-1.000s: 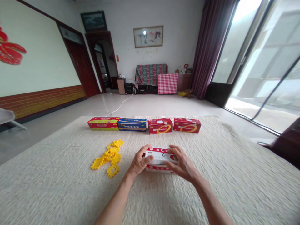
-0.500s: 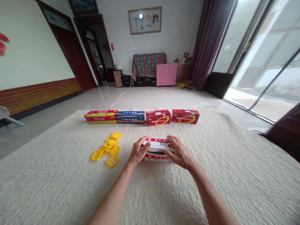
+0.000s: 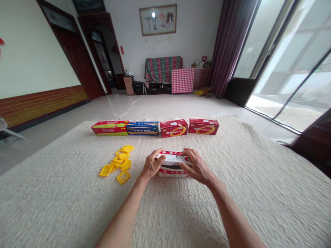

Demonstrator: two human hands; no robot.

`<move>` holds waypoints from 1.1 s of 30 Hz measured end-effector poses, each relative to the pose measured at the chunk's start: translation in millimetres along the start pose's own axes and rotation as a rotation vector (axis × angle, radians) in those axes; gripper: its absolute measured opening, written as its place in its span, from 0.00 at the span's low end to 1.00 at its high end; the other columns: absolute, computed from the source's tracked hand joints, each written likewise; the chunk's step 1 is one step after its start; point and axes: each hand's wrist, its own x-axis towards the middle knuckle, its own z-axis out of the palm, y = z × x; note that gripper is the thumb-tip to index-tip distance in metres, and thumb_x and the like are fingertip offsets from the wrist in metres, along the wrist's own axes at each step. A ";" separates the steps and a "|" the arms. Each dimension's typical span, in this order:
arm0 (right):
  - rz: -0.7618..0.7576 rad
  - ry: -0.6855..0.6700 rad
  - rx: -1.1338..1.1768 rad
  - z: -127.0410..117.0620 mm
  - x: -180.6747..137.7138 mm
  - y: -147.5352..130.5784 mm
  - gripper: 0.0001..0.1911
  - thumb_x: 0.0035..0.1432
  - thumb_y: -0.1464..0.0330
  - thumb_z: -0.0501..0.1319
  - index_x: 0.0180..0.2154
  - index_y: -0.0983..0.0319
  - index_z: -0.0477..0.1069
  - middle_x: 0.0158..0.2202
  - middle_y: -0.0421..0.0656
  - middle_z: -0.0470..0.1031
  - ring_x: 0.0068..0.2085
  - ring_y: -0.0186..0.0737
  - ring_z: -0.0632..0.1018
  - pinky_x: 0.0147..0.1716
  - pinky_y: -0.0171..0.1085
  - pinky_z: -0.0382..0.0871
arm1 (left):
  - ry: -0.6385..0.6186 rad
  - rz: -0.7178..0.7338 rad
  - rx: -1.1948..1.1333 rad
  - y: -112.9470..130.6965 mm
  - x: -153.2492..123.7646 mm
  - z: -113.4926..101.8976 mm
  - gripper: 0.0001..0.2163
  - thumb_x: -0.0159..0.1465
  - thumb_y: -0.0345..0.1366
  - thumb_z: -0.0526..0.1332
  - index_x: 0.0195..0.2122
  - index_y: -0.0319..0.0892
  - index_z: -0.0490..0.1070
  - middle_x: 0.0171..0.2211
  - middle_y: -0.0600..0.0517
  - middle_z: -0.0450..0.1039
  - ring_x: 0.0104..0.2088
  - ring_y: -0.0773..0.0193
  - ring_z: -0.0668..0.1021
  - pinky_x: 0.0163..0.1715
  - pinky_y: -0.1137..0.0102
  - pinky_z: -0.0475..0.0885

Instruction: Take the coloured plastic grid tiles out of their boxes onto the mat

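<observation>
- Head view: a white-and-red box (image 3: 170,159) sits on a quilted cover (image 3: 165,210), between the two hands, in the near middle of the surface.
- Left hand (image 3: 152,164): partly curled round the box's left end, thumb on the white top panel, fingers at the far edge; it has hold of the box.
- Right hand (image 3: 198,166): more widely spread, fingers over the far right of the top, thumb along the near edge; it grips the box too.
- A dark band shows between the top panel and the front wall; how far the top is raised, I cannot tell.
- Yellow notched pieces (image 3: 123,156) lie in a loose, overlapping group left of the left hand, well apart from it.
- Beyond the hands, a row runs left to right: red-and-green box (image 3: 110,128), blue box (image 3: 142,128), then two red boxes (image 3: 173,128), with a narrow space between those last two.
</observation>
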 end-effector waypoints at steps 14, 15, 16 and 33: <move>-0.017 -0.146 0.011 -0.1 -6.1 1.2 0.26 0.42 0.71 0.69 0.45 0.58 0.65 0.56 0.51 0.62 0.59 0.52 0.62 0.56 0.53 0.65 | -0.118 0.114 -0.037 -17.0 -3.9 5.9 0.21 0.57 0.37 0.61 0.53 0.41 0.71 0.58 0.44 0.67 0.61 0.53 0.66 0.63 0.60 0.57; -0.024 -0.152 -0.001 -0.5 -5.4 0.2 0.25 0.41 0.74 0.68 0.44 0.58 0.65 0.54 0.50 0.63 0.58 0.51 0.63 0.55 0.52 0.65 | -0.115 0.109 -0.047 -17.5 -4.2 5.8 0.21 0.57 0.37 0.61 0.53 0.41 0.71 0.58 0.44 0.67 0.62 0.53 0.66 0.63 0.59 0.56; -0.022 -0.160 -0.012 -1.3 -4.3 -0.8 0.25 0.40 0.77 0.66 0.43 0.58 0.65 0.53 0.49 0.64 0.56 0.49 0.64 0.54 0.51 0.66 | -0.109 0.100 -0.054 -17.8 -4.4 5.7 0.21 0.57 0.38 0.62 0.52 0.41 0.71 0.58 0.45 0.67 0.62 0.53 0.65 0.64 0.60 0.56; 0.478 0.189 -0.459 -139.8 -30.7 143.3 0.21 0.46 0.67 0.65 0.45 0.60 0.70 0.46 0.52 0.70 0.48 0.55 0.70 0.48 0.52 0.66 | 0.209 -0.204 0.212 -76.4 55.4 25.2 0.18 0.59 0.47 0.58 0.43 0.43 0.77 0.46 0.45 0.78 0.48 0.51 0.78 0.49 0.61 0.72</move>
